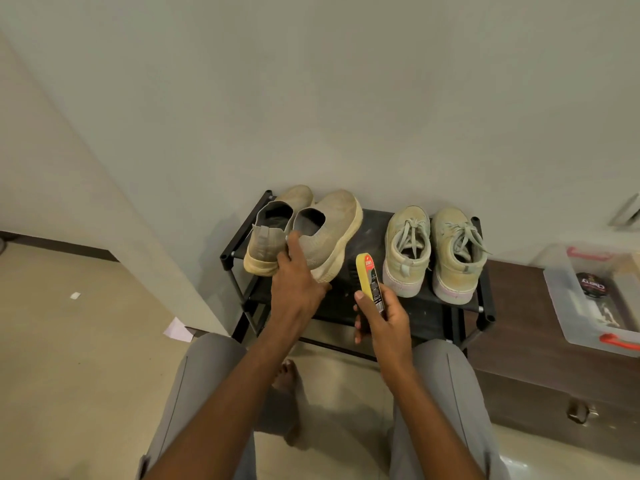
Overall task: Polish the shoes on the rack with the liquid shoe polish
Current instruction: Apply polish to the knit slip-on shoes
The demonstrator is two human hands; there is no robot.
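- Where the left hand [294, 282] covers the heels of the slip-on pair [304, 233], the contact is partly hidden: index finger lies up between the two shoes, remaining fingers curl around the heel of the left slip-on; the grip under the sole cannot be seen.
- Polish bottle [370, 285]: lower part hidden inside the right hand [384, 323], which is clamped around it, thumb on the near side. Label text too small to read; only a red patch near the yellow top is clear.
- Bottle is held upright, slightly tilted, at about 5 o'clock from the slip-on pair, between the two pairs of shoes and above the rack's top shelf.
- Rack [367, 233]: black frame, dark top shelf; lower tiers mostly hidden behind hands and knees.
- Slip-on pair: beige knit uppers, thick cream soles, dark openings, toes toward the wall, at the rack's 9 o'clock end.
- Lace-up pair [434, 251]: pale beige, loose grey-green laces, whitish soles with a pinkish edge, at the 3 o'clock end, well apart from both hands.
- Clear plastic bin [571, 306] at 3 o'clock of the rack is cut off by the frame edge; a round dark tin [593, 285] lies inside, lettering not legible.
- Bin rests on a dark wooden chest [519, 358], partly cut off.
- Bare foot [287, 375] on the floor between grey-trousered knees, partly hidden by the left forearm.
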